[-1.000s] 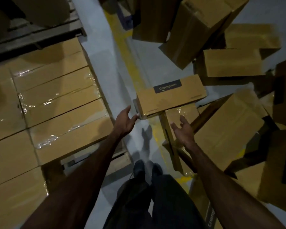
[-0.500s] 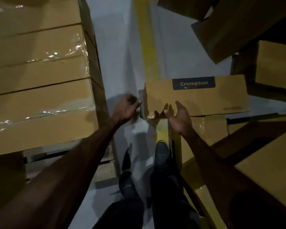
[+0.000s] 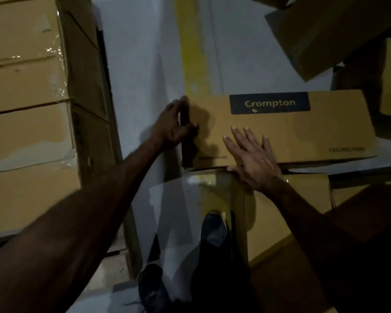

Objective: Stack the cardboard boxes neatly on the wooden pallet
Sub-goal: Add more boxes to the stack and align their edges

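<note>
From my head camera, looking down: my left hand (image 3: 172, 125) is at the short left end of the long Crompton box (image 3: 280, 129), fingers curled round that end's edge, thumb over the top face. My right hand (image 3: 255, 159) lies flat on the top of the same box near its front edge, fingers straight and spread, thumb hooked down at the front lip.

The box lies level across another carton (image 3: 287, 206), just under my right palm; its near edge overhangs that carton a little. Beyond my left fingers the end of the box borders bare grey floor (image 3: 140, 64), and a yellow floor line (image 3: 192, 53) runs away from my left fingertips. That strip of floor is the open room between the box and the stacked boxes (image 3: 25, 109) to the left of my left hand, which are partly covered in shiny wrap.

Past my right fingertips more loose cartons (image 3: 325, 35) lie tilted and run off the frame. A bit of pale wood (image 3: 113, 267) shows below the stack, beneath my left forearm; whether it is the pallet I cannot say. My shoes (image 3: 212, 233) stand behind my hands. The light is dim, and the small print on the box's front right corner is unreadable.
</note>
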The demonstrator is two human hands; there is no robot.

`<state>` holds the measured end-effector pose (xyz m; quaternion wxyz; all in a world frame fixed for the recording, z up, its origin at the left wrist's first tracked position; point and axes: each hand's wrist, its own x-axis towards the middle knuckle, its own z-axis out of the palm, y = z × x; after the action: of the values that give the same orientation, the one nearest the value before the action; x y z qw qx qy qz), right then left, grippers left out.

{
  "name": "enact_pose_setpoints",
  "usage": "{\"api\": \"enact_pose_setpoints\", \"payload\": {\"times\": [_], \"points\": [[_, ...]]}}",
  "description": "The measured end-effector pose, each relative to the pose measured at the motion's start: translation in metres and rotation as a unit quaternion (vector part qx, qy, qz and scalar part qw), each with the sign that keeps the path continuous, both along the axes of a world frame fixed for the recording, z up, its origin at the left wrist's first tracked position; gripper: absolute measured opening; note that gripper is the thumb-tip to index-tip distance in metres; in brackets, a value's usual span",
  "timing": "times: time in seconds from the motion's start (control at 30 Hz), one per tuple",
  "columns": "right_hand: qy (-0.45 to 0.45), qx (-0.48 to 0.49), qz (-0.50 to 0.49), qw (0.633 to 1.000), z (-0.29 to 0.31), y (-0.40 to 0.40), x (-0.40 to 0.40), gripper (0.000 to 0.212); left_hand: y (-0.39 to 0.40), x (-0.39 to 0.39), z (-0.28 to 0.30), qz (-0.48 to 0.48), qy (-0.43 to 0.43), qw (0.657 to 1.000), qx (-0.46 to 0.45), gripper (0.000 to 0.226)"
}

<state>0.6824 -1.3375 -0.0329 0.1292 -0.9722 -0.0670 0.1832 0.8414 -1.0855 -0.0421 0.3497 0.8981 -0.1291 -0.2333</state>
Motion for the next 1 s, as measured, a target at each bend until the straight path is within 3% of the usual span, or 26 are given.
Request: {"api": "enact_pose_setpoints", "payload": {"times": [0.13,0.2,0.37,0.53,0.67,0.73,0.8,0.93,1.0], "points": [[-0.033,0.017,0.009,0.999,0.012,-0.027,0.053,0.076,-0.016,0.047,0.001,0.041,0.04,0.998,-0.033,0.076],[-0.061,0.021,-0.028,0.997,0.014,-0.035,0.072,0.079,-0.022,0.068,0.001,0.033,0.07,0.996,-0.052,0.071],[-0.118,-0.02,-0.114,0.986,0.008,-0.037,0.085,0.083,-0.035,0.094,-0.005,0.112,0.168,0.975,-0.098,0.074],[-0.136,-0.037,-0.139,0.98,0.004,-0.041,0.073,0.09,-0.037,0.096,-0.016,0.095,0.162,0.977,-0.098,0.077],[-0.155,-0.031,-0.14,0.977,0.002,-0.051,0.073,0.092,-0.041,0.116,-0.015,0.032,0.146,0.988,-0.033,0.088],[-0.16,-0.034,-0.153,0.975,0.002,-0.059,0.075,0.092,-0.045,0.126,-0.017,0.049,0.141,0.987,-0.058,0.086],[-0.151,-0.044,-0.164,0.974,0.0,-0.066,0.075,0.094,-0.047,0.124,-0.016,0.095,0.148,0.982,-0.07,0.074],[-0.123,-0.057,-0.177,0.975,0.002,-0.06,0.058,0.097,-0.042,0.102,-0.018,0.202,0.152,0.955,-0.155,0.01],[-0.114,-0.06,-0.179,0.975,0.003,-0.054,0.049,0.092,-0.04,0.086,-0.016,0.227,0.179,0.942,-0.17,0.011]]}}
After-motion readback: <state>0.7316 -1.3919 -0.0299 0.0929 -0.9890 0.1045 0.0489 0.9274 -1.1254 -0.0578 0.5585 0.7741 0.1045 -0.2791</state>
